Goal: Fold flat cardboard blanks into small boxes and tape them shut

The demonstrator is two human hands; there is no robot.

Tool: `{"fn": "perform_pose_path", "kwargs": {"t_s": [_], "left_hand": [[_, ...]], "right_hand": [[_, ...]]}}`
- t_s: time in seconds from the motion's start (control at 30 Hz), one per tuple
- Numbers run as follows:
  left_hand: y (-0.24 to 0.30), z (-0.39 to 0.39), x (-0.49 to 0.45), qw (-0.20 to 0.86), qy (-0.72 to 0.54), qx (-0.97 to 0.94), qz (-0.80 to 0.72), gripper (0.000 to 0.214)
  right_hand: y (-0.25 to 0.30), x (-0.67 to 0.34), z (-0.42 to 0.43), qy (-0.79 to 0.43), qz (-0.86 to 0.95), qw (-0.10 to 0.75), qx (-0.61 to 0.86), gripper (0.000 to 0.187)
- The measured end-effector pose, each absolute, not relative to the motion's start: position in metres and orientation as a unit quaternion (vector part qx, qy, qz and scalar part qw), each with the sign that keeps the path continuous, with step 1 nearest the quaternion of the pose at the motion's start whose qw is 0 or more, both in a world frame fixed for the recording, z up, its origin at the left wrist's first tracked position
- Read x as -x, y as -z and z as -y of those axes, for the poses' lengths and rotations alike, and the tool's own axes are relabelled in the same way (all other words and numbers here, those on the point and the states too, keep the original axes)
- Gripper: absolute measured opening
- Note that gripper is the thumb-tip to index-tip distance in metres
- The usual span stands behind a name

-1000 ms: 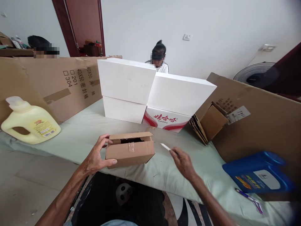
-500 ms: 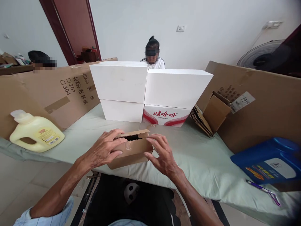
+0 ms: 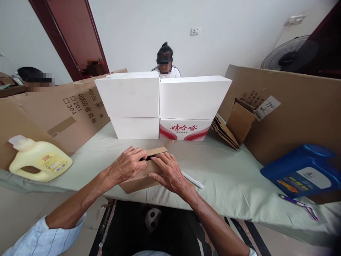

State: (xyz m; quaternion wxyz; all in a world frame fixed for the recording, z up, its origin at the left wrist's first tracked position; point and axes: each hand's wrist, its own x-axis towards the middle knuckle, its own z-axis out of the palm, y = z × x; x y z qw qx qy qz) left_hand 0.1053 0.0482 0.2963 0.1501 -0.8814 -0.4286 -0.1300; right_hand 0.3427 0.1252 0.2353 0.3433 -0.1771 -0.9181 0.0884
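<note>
A small brown cardboard box (image 3: 138,182) lies near the table's front edge, with its lid flap (image 3: 157,151) partly raised and a dark gap beneath. My left hand (image 3: 128,163) grips the left side of that opening, fingers curled over the edge. Across the right end lies my right hand (image 3: 170,172), its fingertips at the opening and its thumb on the front face. What is inside the box cannot be made out. Just right of my right hand, a thin white strip-like object (image 3: 195,180) rests on the cloth, partly hidden by the wrist.
White boxes (image 3: 128,94) stand stacked behind, one with red print (image 3: 183,131). Large cardboard sheets (image 3: 58,106) flank the table. A yellow jug (image 3: 39,160) is left; a blue bottle (image 3: 298,174), purple-handled tool (image 3: 298,205) and folded cardboard (image 3: 241,119) are right. A person (image 3: 165,64) sits opposite.
My right hand has moved left onto the box's top and opening. My left fingers have curled in at the flap. The white strip has come into sight, and the view has shifted slightly.
</note>
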Motion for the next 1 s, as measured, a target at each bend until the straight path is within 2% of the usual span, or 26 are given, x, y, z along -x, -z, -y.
{"fn": "perform_pose_path", "kwargs": {"t_s": [0.13,0.23,0.33,0.4,0.47,0.53,0.6,0.7,0.87,1.0], "left_hand": [[-0.303,-0.051,-0.112,0.043,0.18,0.872,0.454,0.028],[-0.317,-0.053,-0.108,-0.105,0.335,0.794,0.497,0.023],[-0.33,-0.055,-0.095,-0.191,0.485,0.663,0.538,0.021],[-0.333,-0.055,-0.084,-0.198,0.509,0.626,0.557,0.02],[-0.331,-0.053,-0.076,-0.185,0.483,0.633,0.577,0.017],[-0.325,-0.051,-0.071,-0.157,0.446,0.656,0.589,0.017],[-0.321,-0.048,-0.069,-0.131,0.407,0.688,0.587,0.024],[-0.32,-0.044,-0.072,-0.126,0.35,0.73,0.574,0.031],[-0.324,-0.039,-0.082,-0.154,0.227,0.792,0.546,0.011],[-0.323,-0.041,-0.087,-0.134,0.195,0.814,0.531,0.01]], "right_hand": [[-0.236,-0.342,-0.124,-0.094,0.918,0.339,0.18,0.044],[-0.236,-0.343,-0.122,-0.097,0.92,0.33,0.188,0.043],[-0.236,-0.345,-0.12,-0.094,0.92,0.323,0.204,0.065],[-0.235,-0.347,-0.119,-0.088,0.922,0.317,0.206,0.081],[-0.233,-0.349,-0.118,-0.086,0.925,0.315,0.196,0.081],[-0.23,-0.35,-0.117,-0.089,0.922,0.329,0.183,0.071],[-0.227,-0.352,-0.115,-0.095,0.916,0.352,0.171,0.062],[-0.223,-0.354,-0.112,-0.1,0.908,0.371,0.168,0.058],[-0.222,-0.355,-0.11,-0.101,0.908,0.369,0.171,0.058],[-0.221,-0.354,-0.111,-0.107,0.905,0.373,0.172,0.059]]}}
